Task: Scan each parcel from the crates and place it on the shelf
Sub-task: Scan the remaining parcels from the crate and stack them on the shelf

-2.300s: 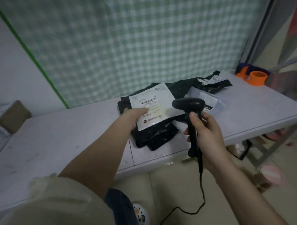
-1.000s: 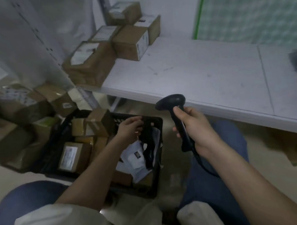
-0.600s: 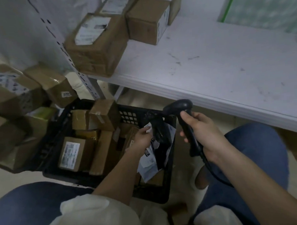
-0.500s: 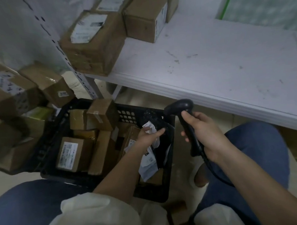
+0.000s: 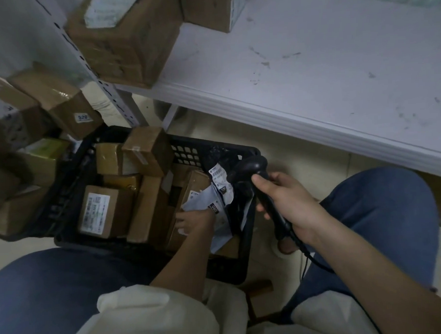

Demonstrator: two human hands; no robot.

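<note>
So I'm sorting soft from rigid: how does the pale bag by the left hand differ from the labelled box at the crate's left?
The pale bag is crumpled and limp; the labelled box is brown, stiff, square-edged. The left hand touches the bag, not the box. Both are in the black crate.

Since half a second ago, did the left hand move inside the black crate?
Yes. The left hand went lower in the black crate, away from its far rim.

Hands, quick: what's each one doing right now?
Left hand: down in the crate, on a grey mailer; grip cannot be told.
Right hand: gripping the scanner.
</note>
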